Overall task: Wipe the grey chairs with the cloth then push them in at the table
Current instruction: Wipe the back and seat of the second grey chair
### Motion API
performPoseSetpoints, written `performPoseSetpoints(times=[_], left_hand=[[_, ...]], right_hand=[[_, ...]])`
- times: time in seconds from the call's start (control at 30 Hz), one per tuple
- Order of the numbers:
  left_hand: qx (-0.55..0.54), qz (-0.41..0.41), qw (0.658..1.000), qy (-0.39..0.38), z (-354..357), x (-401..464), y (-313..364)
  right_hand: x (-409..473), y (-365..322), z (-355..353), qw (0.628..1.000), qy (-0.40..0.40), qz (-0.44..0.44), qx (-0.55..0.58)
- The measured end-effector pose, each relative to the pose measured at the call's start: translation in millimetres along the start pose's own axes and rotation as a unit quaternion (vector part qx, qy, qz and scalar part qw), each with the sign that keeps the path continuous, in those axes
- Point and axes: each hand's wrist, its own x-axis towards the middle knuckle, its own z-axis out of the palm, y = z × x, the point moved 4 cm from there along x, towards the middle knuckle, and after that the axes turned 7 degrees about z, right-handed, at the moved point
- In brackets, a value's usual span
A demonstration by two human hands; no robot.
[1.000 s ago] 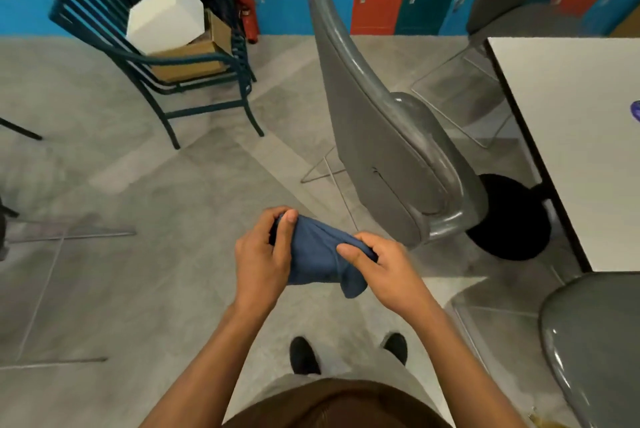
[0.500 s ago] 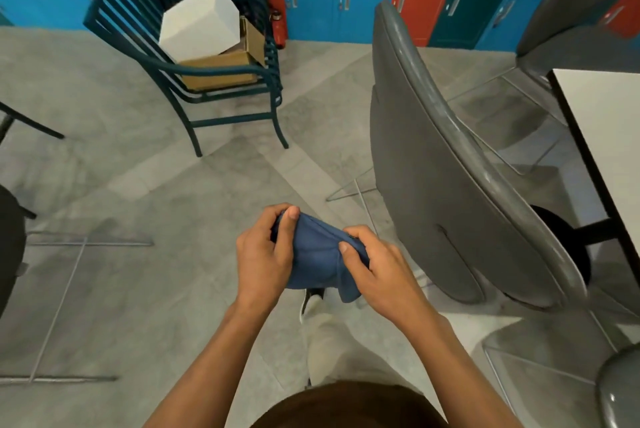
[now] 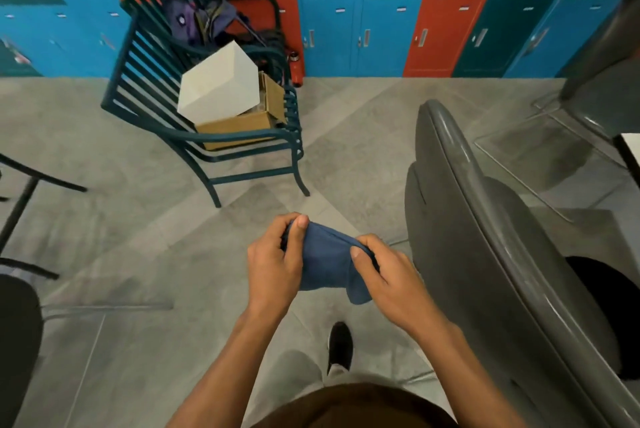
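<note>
Cloth, blue, soft fabric [image 3: 323,263], was gripped by left hand [image 3: 273,263] and right hand [image 3: 389,275], fingers curled; grey moulded plastic chair [image 3: 485,254] was noted just beside.

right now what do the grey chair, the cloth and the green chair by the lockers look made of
The grey chair looks like moulded plastic with a glossy finish: bright streaks of light run along its curved edge. The cloth is soft blue fabric, matte, bunching into folds between the left hand and right hand. The green chair seems painted metal, with thin slats and tubular legs, though that is a guess.
</note>
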Motion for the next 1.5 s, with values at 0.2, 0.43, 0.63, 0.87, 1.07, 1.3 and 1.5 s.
performPoseSetpoints(times=[0.2,0.43,0.63,0.87,1.07,1.3,1.5], left_hand=[[0.000,0.017,1.000,-0.018,15,83,-13],[-0.004,0.023,0.998,-0.060,41,193,-42],[-0.031,0.052,0.991,-0.121,61,296,-55],[-0.051,0.096,0.972,-0.208,99,401,-60],[-0.084,0.143,0.953,-0.255,152,457,-43],[-0.089,0.152,0.939,-0.297,231,518,-33],[-0.098,0.175,0.921,-0.335,316,568,1]], right_hand=[[71,-20,-14,0.999,0.034,-0.005,0.010],[165,-42,-26,0.996,0.079,0.015,0.027],[245,-68,-34,0.988,0.128,0.064,0.050],[310,-93,-47,0.964,0.194,0.123,0.134],[348,-94,-82,0.936,0.274,0.144,0.165],[406,-71,-128,0.898,0.332,0.149,0.246],[452,-49,-199,0.866,0.388,0.145,0.281]])
